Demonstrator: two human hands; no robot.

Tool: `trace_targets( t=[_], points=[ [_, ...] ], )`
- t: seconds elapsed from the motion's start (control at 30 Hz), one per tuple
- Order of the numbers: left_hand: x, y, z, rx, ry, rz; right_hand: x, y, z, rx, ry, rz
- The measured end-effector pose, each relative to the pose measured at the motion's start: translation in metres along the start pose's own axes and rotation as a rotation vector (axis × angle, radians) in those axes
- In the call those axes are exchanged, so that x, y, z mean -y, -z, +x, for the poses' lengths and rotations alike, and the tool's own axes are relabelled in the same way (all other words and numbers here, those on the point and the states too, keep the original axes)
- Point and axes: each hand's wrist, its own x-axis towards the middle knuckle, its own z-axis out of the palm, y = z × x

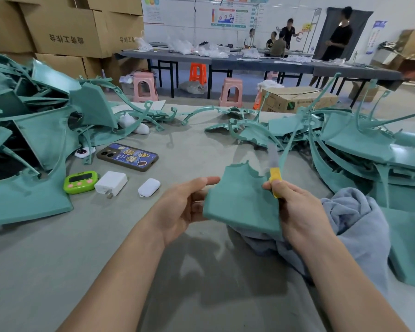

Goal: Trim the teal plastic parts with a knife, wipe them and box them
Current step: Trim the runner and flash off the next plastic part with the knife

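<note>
A teal plastic part [242, 200] with a jagged top edge hangs above the table between my hands. My left hand [185, 207] holds its left edge, thumb stretched along the top and fingers behind it. My right hand [295, 209] grips a knife [274, 174] with a yellow handle, its blurred blade pointing up beside the part's right edge. A blue-grey cloth [359, 221] lies crumpled under my right wrist. Piles of teal parts sit at left [38, 140] and right [359, 144].
On the grey table [82, 259] lie a phone [128, 156], a green timer [80, 182], a white charger [110, 183] and an earbud case [149, 187]. Cardboard boxes [65, 27] stack at the back left. One box [295, 99] stands behind the table. People work at far tables.
</note>
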Motion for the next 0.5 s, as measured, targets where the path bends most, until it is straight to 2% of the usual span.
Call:
trace_targets(
  t=[0.1,0.17,0.23,0.37,0.43,0.5],
  points=[
    [0.007,-0.002,-0.002,0.059,0.057,0.155,-0.005,-0.006,-0.004,0.074,0.02,-0.134],
    [0.013,-0.01,0.0,-0.045,0.028,0.283,-0.01,-0.01,-0.005,0.065,0.067,-0.184],
    [0.018,-0.018,0.003,-0.223,0.012,0.305,-0.011,-0.013,-0.004,0.009,0.121,-0.213],
    [0.014,-0.024,0.008,-0.447,0.048,-0.051,-0.004,-0.009,-0.004,-0.157,0.322,-0.216],
    [0.011,-0.022,0.008,-0.496,0.062,-0.143,-0.001,-0.008,-0.01,-0.109,0.427,-0.224],
    [0.009,-0.019,0.008,-0.462,0.078,-0.241,-0.005,-0.012,-0.017,0.01,0.508,-0.287]
  ],
)
